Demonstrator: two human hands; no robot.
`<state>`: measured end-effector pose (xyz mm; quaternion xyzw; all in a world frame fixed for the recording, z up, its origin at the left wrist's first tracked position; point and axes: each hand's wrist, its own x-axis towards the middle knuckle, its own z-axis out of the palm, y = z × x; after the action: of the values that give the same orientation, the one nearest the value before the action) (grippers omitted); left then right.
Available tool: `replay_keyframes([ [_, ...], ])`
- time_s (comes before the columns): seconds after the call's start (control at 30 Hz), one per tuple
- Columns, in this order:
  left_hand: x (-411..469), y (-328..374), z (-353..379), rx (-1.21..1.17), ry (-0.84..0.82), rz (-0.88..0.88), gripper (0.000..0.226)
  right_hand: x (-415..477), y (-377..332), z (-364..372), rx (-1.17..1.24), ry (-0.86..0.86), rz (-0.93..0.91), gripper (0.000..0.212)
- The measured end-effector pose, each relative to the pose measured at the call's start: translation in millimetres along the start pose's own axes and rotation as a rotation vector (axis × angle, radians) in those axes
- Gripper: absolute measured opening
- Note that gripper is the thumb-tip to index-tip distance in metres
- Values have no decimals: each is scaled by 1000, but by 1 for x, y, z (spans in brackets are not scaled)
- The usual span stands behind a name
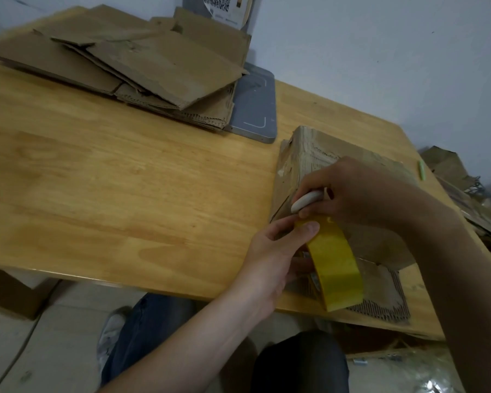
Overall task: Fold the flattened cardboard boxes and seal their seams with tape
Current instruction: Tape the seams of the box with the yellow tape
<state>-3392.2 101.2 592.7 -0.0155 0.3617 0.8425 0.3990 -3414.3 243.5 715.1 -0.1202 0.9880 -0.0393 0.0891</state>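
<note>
A folded cardboard box (318, 154) stands on the right part of the wooden table (102, 177). My left hand (272, 251) grips a roll of yellow tape (333, 265) at the box's near side, thumb on the pulled strip. My right hand (352, 191) holds a small white cutter (305, 202) against the box, just above the tape. A loose flap of the box (380, 293) lies flat at the table's front edge. Flattened cardboard boxes (142, 61) are piled at the back left.
A grey flat device (255, 109) lies partly under the cardboard pile. More crumpled cardboard (459, 182) sits off the table's right edge, beside a small green object (421, 169). A brown box (14, 293) stands on the floor at left. My legs are under the table.
</note>
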Motion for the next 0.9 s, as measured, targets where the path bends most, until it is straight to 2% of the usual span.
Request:
replay_keyframes([
  [0.27,1,0,0,-30,-14,-18,37,5,0,3,-72,-22,3,14],
  [0.5,4,-2,-1,-42,15,-18,47,2,2,1,-58,-22,-17,12],
  [0.9,6,-2,-2,2,26,-13,40,-14,15,-3,112,56,-21,16],
])
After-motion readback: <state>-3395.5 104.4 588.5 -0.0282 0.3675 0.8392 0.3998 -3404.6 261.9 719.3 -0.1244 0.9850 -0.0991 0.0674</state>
